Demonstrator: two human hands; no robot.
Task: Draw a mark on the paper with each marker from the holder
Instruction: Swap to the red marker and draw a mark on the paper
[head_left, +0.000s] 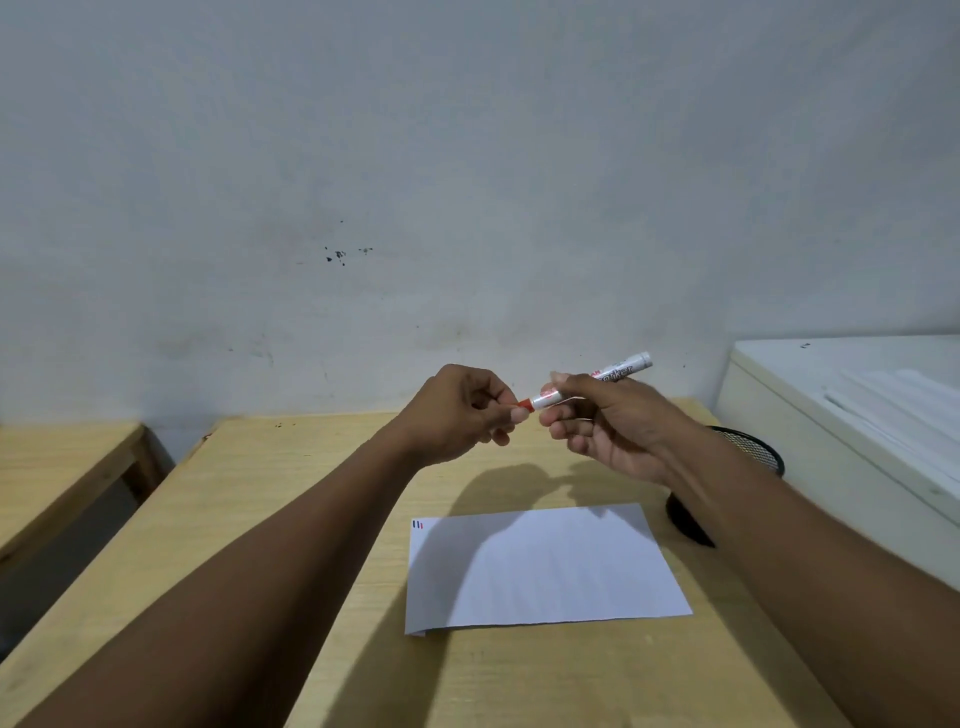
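White marker (597, 382) reads "marker" | right hand (613, 431) grips barrel | left hand (462, 410) pinches red cap (523, 404)

Two bare forearms come in from the bottom corners, no sleeves in view on either. Left hand (457, 410) and right hand (608, 421): no rings, no watch, no bands or gloves seen. Nails short, unpainted where they show, e.g. on the left thumb. Forearms slim, wrists narrow. Nothing worn shows anywhere; upper arms are out of frame.
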